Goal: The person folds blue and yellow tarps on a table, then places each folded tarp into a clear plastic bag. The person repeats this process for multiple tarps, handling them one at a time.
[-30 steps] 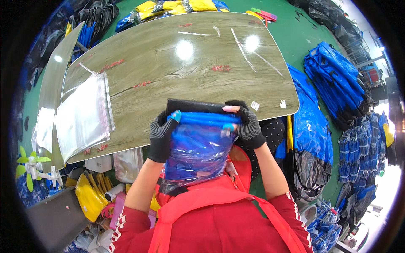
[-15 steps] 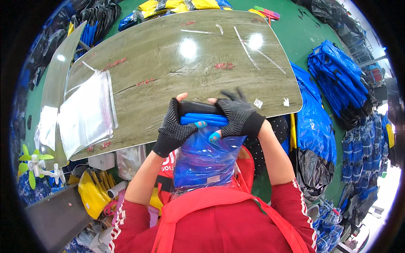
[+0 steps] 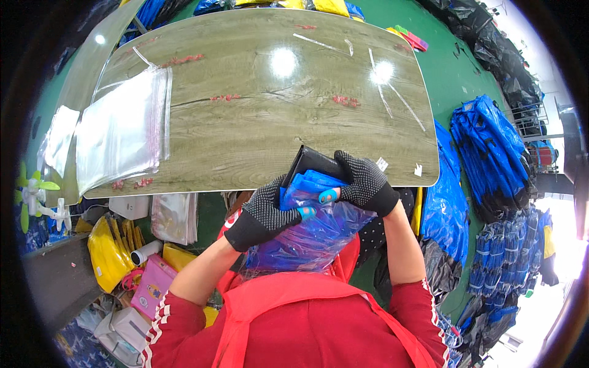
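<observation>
Between my hands, in front of my chest, is a folded blue article with a black panel in a clear plastic bag (image 3: 294, 248). Its black end (image 3: 314, 161) sticks out at the top, tilted, near the table's front edge. My left hand (image 3: 268, 211) grips the left side, with its thumb across the blue front. My right hand (image 3: 362, 182) is closed on the upper right side, its thumb also pressing the front. Both hands wear black gloves with white dots, and the thumb tips are wrapped in blue. The fingers behind the bundle are partly hidden.
A wood-patterned table (image 3: 245, 132) lies ahead, with a stack of clear plastic bags (image 3: 123, 129) at its left. Folded blue bags (image 3: 491, 153) stand to the right on the green floor. Yellow pieces (image 3: 110, 251), a pink folder (image 3: 154, 285) and a small green-bladed fan (image 3: 37, 193) are at the left.
The bundle has tipped, its black end now rising toward the upper left. My left hand has moved lower along its side. My right fingers, lifted and blurred before, have closed on it.
</observation>
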`<state>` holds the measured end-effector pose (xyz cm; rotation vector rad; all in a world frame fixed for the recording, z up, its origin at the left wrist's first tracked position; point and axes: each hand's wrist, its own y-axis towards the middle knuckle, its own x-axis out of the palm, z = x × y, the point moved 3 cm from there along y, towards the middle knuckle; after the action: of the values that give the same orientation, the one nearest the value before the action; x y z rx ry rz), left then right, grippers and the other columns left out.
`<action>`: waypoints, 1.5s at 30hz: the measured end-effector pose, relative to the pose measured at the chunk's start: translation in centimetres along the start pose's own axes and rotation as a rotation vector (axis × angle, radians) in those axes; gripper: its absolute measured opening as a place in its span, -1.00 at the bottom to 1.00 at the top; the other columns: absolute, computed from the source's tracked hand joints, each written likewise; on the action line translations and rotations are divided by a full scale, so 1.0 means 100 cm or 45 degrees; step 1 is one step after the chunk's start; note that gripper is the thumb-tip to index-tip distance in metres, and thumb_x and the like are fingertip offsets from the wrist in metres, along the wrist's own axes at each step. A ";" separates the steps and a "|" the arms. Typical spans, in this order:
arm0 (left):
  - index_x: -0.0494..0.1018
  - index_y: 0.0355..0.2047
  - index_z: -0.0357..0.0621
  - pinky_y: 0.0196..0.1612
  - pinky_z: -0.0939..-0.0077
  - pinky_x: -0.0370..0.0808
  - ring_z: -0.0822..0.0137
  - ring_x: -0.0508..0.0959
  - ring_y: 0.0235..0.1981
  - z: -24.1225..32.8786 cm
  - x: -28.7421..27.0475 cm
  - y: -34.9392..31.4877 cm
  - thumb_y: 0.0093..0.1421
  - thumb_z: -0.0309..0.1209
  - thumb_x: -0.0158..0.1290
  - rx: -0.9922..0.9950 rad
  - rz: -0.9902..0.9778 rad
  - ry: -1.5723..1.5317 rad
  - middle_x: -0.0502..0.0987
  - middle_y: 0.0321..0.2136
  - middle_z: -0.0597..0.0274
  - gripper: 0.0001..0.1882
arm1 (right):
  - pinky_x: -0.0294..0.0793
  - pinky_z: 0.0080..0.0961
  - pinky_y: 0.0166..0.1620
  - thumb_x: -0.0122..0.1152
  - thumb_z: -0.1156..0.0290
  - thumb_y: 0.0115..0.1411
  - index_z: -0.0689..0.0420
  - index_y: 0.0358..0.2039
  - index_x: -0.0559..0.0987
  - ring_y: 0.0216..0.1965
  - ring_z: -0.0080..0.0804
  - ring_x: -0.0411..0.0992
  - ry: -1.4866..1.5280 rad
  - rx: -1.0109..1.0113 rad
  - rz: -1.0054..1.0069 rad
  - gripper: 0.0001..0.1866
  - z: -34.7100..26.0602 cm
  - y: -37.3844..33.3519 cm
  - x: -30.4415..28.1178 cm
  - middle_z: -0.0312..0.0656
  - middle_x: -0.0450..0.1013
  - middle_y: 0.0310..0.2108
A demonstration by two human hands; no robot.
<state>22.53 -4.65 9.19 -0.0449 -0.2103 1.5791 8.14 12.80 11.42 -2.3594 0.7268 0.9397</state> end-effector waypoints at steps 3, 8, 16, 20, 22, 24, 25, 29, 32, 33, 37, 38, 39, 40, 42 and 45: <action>0.51 -0.13 -0.27 -0.21 0.45 0.50 0.39 0.57 -0.32 -0.009 -0.007 0.006 0.02 -0.25 0.31 -0.288 -0.071 0.296 0.61 -0.31 0.14 -0.54 | 0.47 -0.23 -0.07 0.44 -0.29 -0.33 0.34 0.02 0.45 -0.17 0.11 0.51 0.048 -0.095 -0.047 0.06 -0.005 0.006 0.001 0.22 0.51 -0.25; 0.47 -0.01 -0.31 -0.02 0.45 0.47 0.36 0.55 -0.14 -0.017 -0.022 0.010 0.13 -0.23 0.22 -0.057 -0.269 -0.399 0.58 -0.17 0.10 -0.50 | 0.26 -0.35 0.20 0.59 -0.14 -0.43 0.42 0.15 0.31 0.15 -0.07 0.34 0.425 0.045 -0.140 0.22 0.013 0.005 0.001 0.16 0.38 0.07; 0.50 -0.04 -0.24 -0.10 0.49 0.49 0.40 0.57 -0.20 -0.024 -0.035 0.003 0.20 -0.47 0.11 0.179 -0.312 0.159 0.60 -0.15 0.14 -0.70 | 0.28 -0.37 0.18 0.68 0.03 -0.53 0.42 0.13 0.34 0.08 -0.17 0.39 0.441 0.048 -0.152 0.21 0.037 -0.005 -0.003 0.09 0.44 0.00; 0.53 -0.09 -0.16 -0.14 0.43 0.50 0.30 0.60 -0.19 -0.023 -0.024 0.005 0.12 -0.46 0.17 0.414 -0.267 0.375 0.61 -0.20 0.13 -0.69 | 0.30 -0.41 0.16 0.68 0.15 -0.50 0.34 0.09 0.41 0.03 -0.32 0.39 0.757 0.057 -0.313 0.08 0.031 -0.004 0.000 -0.07 0.47 -0.04; 0.54 -0.12 -0.10 -0.18 0.35 0.52 0.13 0.62 -0.23 -0.025 -0.020 0.007 0.07 -0.46 0.19 0.340 -0.197 -0.012 0.60 -0.26 0.05 -0.68 | 0.30 -0.41 0.15 0.67 0.17 -0.48 0.31 0.08 0.42 0.02 -0.36 0.39 0.788 0.085 -0.402 0.04 0.028 -0.005 -0.001 -0.11 0.48 -0.05; 0.54 -0.13 -0.09 -0.20 0.32 0.52 0.06 0.61 -0.26 -0.022 -0.016 0.006 0.07 -0.47 0.18 0.524 -0.157 0.251 0.60 -0.28 0.04 -0.69 | 0.30 -0.42 0.16 0.67 0.20 -0.46 0.29 0.09 0.42 0.02 -0.38 0.39 0.820 0.079 -0.462 0.03 0.025 -0.007 -0.004 -0.13 0.48 -0.04; 0.55 -0.13 -0.08 -0.22 0.30 0.52 0.03 0.60 -0.27 -0.020 -0.015 0.005 0.07 -0.47 0.18 0.624 -0.160 0.380 0.60 -0.29 0.04 -0.70 | 0.30 -0.43 0.16 0.67 0.20 -0.47 0.29 0.10 0.42 0.02 -0.38 0.39 0.803 0.065 -0.472 0.04 0.024 -0.009 -0.006 -0.13 0.48 -0.04; 0.55 -0.22 -0.09 -0.31 0.27 0.52 0.04 0.60 -0.36 -0.017 -0.010 0.003 0.05 -0.47 0.18 0.737 -0.162 0.439 0.60 -0.38 0.10 -0.76 | 0.30 -0.44 0.17 0.67 0.21 -0.47 0.27 0.09 0.44 0.02 -0.38 0.41 0.716 0.067 -0.537 0.02 0.019 -0.011 -0.015 -0.14 0.49 -0.04; 0.53 -0.29 -0.12 -0.34 0.27 0.52 0.04 0.59 -0.38 -0.014 -0.007 0.002 0.05 -0.48 0.16 0.822 -0.122 0.495 0.59 -0.38 0.09 -0.82 | 0.36 -0.33 0.10 0.60 0.23 -0.38 0.25 -0.15 0.60 -0.01 -0.21 0.46 0.702 -0.083 -0.797 -0.29 0.009 -0.009 -0.017 -0.05 0.52 -0.11; 0.53 -0.30 -0.12 -0.34 0.27 0.52 0.04 0.59 -0.38 -0.013 -0.006 0.003 0.06 -0.49 0.15 0.830 -0.113 0.509 0.59 -0.38 0.09 -0.84 | 0.37 -0.34 0.09 0.60 0.23 -0.39 0.25 -0.16 0.61 -0.04 -0.21 0.47 0.621 -0.086 -0.805 -0.31 0.008 -0.008 -0.016 -0.05 0.53 -0.13; 0.52 -0.31 -0.13 -0.34 0.26 0.52 0.04 0.60 -0.38 -0.015 -0.002 0.007 0.02 -0.58 0.07 0.759 -0.084 0.352 0.58 -0.39 0.06 -0.81 | 0.39 -0.39 0.05 0.61 0.22 -0.40 0.23 -0.12 0.58 -0.12 -0.29 0.49 0.605 -0.170 -0.721 -0.26 0.001 -0.001 -0.020 -0.10 0.55 -0.17; 0.52 -0.31 -0.13 -0.34 0.26 0.52 0.03 0.59 -0.38 -0.016 -0.002 0.008 0.00 -0.60 0.05 0.735 -0.078 0.354 0.58 -0.39 0.05 -0.79 | 0.39 -0.40 0.06 0.62 0.19 -0.39 0.22 -0.07 0.55 -0.10 -0.30 0.48 0.512 -0.142 -0.737 -0.21 0.001 -0.001 -0.019 -0.11 0.54 -0.15; 0.52 -0.31 -0.13 -0.33 0.27 0.53 0.03 0.59 -0.38 -0.017 -0.002 0.009 -0.01 -0.63 0.03 0.725 -0.079 0.341 0.58 -0.40 0.05 -0.77 | 0.39 -0.41 0.07 0.62 0.17 -0.39 0.21 -0.03 0.53 -0.08 -0.31 0.48 0.422 -0.112 -0.748 -0.16 0.000 -0.001 -0.019 -0.12 0.54 -0.14; 0.53 -0.33 -0.15 -0.29 0.34 0.54 0.06 0.60 -0.36 -0.018 -0.004 0.010 0.06 -0.55 0.09 0.673 -0.018 0.390 0.57 -0.41 0.10 -0.86 | 0.40 -0.41 0.05 0.62 0.14 -0.37 0.21 -0.03 0.53 -0.10 -0.32 0.48 0.466 -0.043 -0.762 -0.17 0.000 0.000 -0.017 -0.12 0.54 -0.16; 0.53 -0.33 -0.17 -0.30 0.35 0.54 0.10 0.61 -0.37 -0.021 -0.008 0.010 0.06 -0.58 0.06 0.628 0.073 0.424 0.57 -0.42 0.08 -0.85 | 0.40 -0.42 0.05 0.62 0.12 -0.34 0.22 -0.01 0.50 -0.10 -0.31 0.48 0.449 0.016 -0.700 -0.16 -0.003 0.004 -0.014 -0.11 0.54 -0.16; 0.47 -0.05 -0.18 -0.12 0.44 0.51 0.29 0.59 -0.14 -0.037 -0.022 0.015 0.13 -0.52 0.02 -0.026 0.198 0.122 0.59 -0.19 0.06 -0.67 | 0.40 -0.35 0.01 0.50 -0.08 -0.21 0.23 0.02 0.41 -0.05 -0.20 0.47 0.097 -0.041 -0.432 -0.11 -0.014 0.021 -0.005 0.01 0.50 -0.12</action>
<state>21.73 -6.50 5.08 -0.1553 -0.1509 1.7250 7.20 10.56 12.15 -2.4538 0.3232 0.7228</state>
